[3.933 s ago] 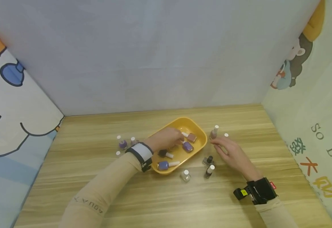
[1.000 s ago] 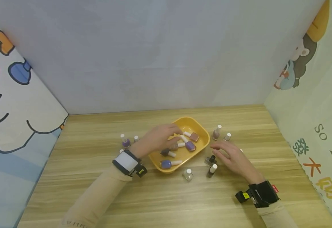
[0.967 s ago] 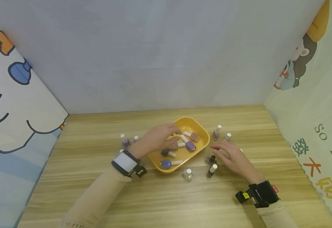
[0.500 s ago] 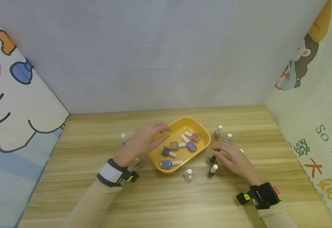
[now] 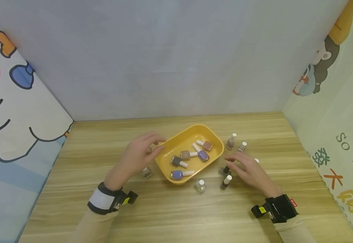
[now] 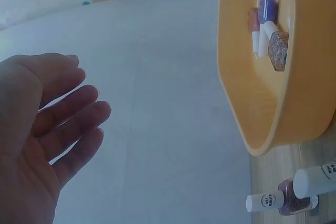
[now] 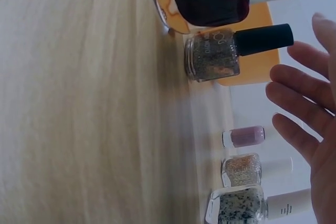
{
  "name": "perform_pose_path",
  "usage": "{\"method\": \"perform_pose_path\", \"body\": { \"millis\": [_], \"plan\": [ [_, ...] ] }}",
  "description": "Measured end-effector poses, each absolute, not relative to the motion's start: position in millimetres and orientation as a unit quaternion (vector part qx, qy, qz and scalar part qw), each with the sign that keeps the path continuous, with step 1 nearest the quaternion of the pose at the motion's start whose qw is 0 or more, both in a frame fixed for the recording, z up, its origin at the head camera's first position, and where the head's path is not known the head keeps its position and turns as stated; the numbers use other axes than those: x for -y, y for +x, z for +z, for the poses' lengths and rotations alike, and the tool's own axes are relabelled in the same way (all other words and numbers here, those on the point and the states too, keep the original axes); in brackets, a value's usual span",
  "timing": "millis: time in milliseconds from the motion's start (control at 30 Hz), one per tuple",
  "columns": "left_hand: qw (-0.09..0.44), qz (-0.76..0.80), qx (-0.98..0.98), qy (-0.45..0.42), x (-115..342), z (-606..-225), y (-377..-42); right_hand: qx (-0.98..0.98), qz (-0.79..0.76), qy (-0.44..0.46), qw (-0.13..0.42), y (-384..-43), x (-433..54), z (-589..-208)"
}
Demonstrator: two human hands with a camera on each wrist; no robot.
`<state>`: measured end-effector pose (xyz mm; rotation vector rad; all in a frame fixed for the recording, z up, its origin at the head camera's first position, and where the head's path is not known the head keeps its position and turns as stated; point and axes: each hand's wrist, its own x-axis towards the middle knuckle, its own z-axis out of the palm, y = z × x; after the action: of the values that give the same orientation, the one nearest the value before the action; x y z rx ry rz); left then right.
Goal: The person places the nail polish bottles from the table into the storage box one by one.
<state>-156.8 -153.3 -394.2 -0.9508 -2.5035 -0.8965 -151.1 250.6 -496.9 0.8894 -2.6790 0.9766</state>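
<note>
My left hand (image 5: 135,155) hovers off the left end of a yellow tray (image 5: 189,137), fingers loosely bent and holding nothing. Several nail polish bottles lie in the tray, among them a blue one (image 5: 176,174), a dark grey one (image 5: 175,160), a glittery one (image 5: 185,155) and a purple one (image 5: 203,155). Below the left hand stands a small polish bottle (image 5: 147,172); others there are partly hidden by it. To the tray's right, my right hand (image 5: 249,172) is relaxed and holds nothing, its fingertips near a black-capped glitter bottle (image 7: 212,53).
Right of the tray stand a pinkish bottle (image 5: 230,143), a white-capped bottle (image 5: 242,146) and a dark bottle (image 5: 226,182). A clear bottle (image 5: 200,187) is in front of the tray. A grey cloth wall (image 5: 176,67) rises behind the wooden table (image 5: 176,216).
From inside the tray, my left hand has drawn back leftward past its rim, uncovering the glittery bottle lying there. It now covers the purple bottle standing on the left. My right hand has barely moved.
</note>
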Motion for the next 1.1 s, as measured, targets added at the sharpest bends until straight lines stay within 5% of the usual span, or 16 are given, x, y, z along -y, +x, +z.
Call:
{"method": "perform_pose_path", "body": {
  "millis": [1100],
  "plan": [
    [0.231, -0.329, 0.878, -0.258, 201.6, -426.9, -121.3, 0.877, 0.330, 0.338, 0.086, -150.4, -250.7, -499.9]
  ]
}}
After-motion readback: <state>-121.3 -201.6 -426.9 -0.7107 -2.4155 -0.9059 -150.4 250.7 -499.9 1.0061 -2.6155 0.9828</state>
